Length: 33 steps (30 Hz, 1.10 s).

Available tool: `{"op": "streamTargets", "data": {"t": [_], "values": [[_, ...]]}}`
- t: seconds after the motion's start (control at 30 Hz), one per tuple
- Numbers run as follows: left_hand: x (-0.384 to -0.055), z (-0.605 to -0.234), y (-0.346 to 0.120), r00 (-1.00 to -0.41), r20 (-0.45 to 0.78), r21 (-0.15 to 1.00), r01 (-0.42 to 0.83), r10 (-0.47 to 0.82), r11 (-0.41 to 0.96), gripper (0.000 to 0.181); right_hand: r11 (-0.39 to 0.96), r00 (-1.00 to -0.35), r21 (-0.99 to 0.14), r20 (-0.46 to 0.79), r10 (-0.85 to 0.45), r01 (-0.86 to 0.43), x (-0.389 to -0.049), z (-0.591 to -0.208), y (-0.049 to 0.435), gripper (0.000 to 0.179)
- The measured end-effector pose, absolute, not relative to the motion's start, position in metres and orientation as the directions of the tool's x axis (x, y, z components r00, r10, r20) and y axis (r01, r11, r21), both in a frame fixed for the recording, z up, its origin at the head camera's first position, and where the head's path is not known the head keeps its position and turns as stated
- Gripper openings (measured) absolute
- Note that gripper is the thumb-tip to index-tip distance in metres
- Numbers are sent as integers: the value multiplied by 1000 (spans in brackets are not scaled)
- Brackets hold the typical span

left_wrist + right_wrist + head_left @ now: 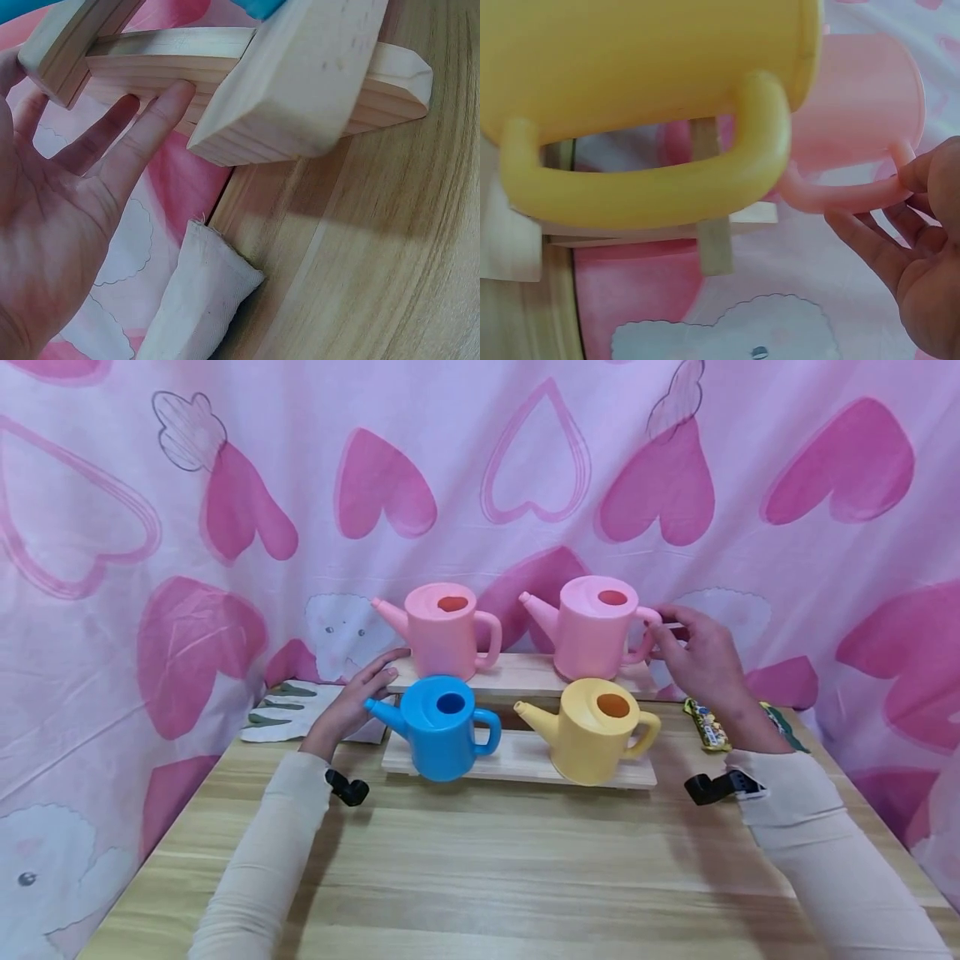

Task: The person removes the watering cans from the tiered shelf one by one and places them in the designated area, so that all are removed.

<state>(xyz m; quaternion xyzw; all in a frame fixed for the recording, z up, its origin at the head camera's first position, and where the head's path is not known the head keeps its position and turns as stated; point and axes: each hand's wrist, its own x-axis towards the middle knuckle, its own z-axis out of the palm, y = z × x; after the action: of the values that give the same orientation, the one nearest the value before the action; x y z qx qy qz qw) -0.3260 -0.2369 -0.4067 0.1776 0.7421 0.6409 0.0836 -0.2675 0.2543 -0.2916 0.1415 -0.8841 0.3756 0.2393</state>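
Note:
My right hand (701, 652) pinches the handle of the right-hand pink watering can (592, 631), which stands upright on the upper shelf of a two-step wooden rack (517, 672). In the right wrist view, thumb and fingertips (916, 174) meet at that handle. My left hand (348, 706) rests at the rack's left end, its fingers nearly straight against the wood in the left wrist view. Another pink watering can (442, 635) occupies the upper shelf's left side. Below are a blue watering can (441, 735) and a yellow watering can (588, 739). All spouts point left.
A pale work glove with green marks (288, 714) lies behind my left hand. Small yellow-green packets (707, 725) are near my right wrist. The wooden table (495, 868) extends in front of the rack, and a pink heart-patterned curtain (465, 468) hangs right behind it.

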Motion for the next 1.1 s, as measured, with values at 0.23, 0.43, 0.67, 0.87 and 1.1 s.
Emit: {"op": "streamTargets", "data": {"t": [0.23, 0.43, 0.67, 0.87, 1.1], "values": [[-323, -407, -234, -929, 94, 980, 150, 359, 130, 60, 684, -817, -597, 576, 2, -419, -261, -274, 255, 40], [-324, -408, -234, -929, 90, 980, 147, 358, 135, 61, 676, -820, -608, 572, 10, -415, -244, -254, 252, 41], [-325, -408, -234, -935, 92, 979, 147, 343, 139, 60, 649, -816, -601, 576, -54, -467, -216, -247, 233, 37], [-326, -410, -235, -935, 105, 981, 153, 338, 118, 58, 612, -790, -578, 599, -130, -539, -194, -256, 217, 33], [-326, -409, -235, -940, 100, 981, 148, 326, 126, 59, 507, -751, -571, 598, -281, -645, -176, -271, 198, 34]]}}
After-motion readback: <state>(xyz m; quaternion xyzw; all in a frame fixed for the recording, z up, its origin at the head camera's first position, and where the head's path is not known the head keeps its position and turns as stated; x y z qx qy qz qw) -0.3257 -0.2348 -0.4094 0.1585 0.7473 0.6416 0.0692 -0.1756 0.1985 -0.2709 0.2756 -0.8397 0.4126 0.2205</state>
